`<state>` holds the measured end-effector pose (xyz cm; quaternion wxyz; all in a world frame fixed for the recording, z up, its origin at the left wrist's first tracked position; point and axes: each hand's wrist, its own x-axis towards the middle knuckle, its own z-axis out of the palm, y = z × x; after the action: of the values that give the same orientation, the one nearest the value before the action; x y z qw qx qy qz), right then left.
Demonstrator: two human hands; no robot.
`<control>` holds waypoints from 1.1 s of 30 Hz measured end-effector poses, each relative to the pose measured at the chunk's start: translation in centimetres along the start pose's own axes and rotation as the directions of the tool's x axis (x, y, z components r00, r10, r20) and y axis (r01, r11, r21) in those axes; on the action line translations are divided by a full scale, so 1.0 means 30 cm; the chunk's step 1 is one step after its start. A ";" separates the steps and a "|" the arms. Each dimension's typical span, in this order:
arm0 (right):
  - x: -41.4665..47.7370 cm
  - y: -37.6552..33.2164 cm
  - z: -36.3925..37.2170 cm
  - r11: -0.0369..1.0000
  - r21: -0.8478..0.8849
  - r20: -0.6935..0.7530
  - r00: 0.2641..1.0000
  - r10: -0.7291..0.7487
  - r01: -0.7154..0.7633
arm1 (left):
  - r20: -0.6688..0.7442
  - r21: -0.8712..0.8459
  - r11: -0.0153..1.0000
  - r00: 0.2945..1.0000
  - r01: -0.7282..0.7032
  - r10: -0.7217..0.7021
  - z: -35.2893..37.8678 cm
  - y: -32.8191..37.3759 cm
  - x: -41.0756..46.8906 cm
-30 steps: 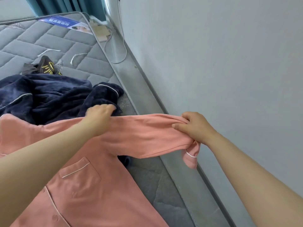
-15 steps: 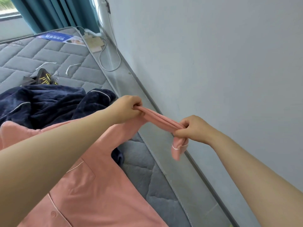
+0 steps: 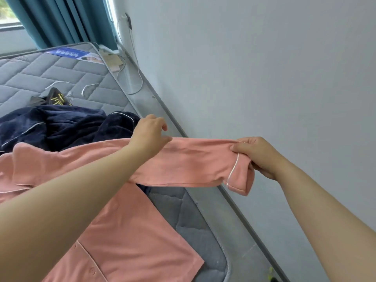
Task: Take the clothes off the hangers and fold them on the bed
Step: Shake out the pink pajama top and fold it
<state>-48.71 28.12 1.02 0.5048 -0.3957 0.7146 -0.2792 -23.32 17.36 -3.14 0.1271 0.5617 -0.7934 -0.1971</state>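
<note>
A pink pyjama shirt with white piping lies front-up on the grey quilted mattress. Its sleeve is stretched out flat to the right, above the bed's edge. My right hand pinches the cuff end, which folds down below my fingers. My left hand pinches the sleeve's upper edge near the shoulder, thumb on top. A dark navy plush garment with white piping lies crumpled behind the pink shirt.
A white wall runs close along the bed's right side. A black and yellow item lies behind the navy garment. A cable hangs from a wall socket. Teal curtains hang at the bed's far end.
The sleeve was bunched into a narrow rope between my hands; now it is spread flat and wide. My hands have moved apart, the right one further right.
</note>
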 end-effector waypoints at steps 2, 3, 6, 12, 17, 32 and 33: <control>-0.041 -0.046 0.053 0.999 0.044 -0.029 0.999 -0.028 0.030 | -0.044 -0.063 0.998 0.999 0.002 -0.004 -0.024 -0.003 -0.094; -0.062 -0.074 0.083 0.998 0.051 -0.040 0.998 -0.041 0.043 | -0.040 -0.091 0.996 0.999 0.000 -0.004 -0.038 -0.011 -0.146; -0.116 -0.168 0.183 0.996 0.023 -0.023 0.996 -0.088 0.089 | -0.002 -0.168 0.984 0.998 0.064 -0.066 -0.088 -0.073 -0.291; -0.170 -0.337 0.468 0.985 -0.029 0.127 0.978 -0.163 0.168 | 0.015 -0.472 0.840 0.955 0.267 -0.296 -0.209 -0.247 -0.536; -0.177 -0.400 0.800 0.985 -0.062 0.272 0.953 -0.136 0.159 | 0.152 -0.852 0.453 0.952 0.262 -0.266 -0.283 -0.338 -0.759; -0.189 -0.401 1.355 0.986 -0.021 0.450 0.882 -0.138 0.165 | -0.141 -0.816 0.484 0.703 0.316 -0.697 -0.278 -0.712 -0.995; -0.174 -0.371 1.369 0.951 -0.130 0.406 0.890 -0.207 0.281 | -0.120 -0.827 0.461 0.699 0.323 -0.705 -0.274 -0.740 -1.007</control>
<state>-5.92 26.66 -1.20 0.5576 -0.5751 0.5679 -0.1891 9.01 37.94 -5.35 0.4586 0.7026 -0.3667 -0.4019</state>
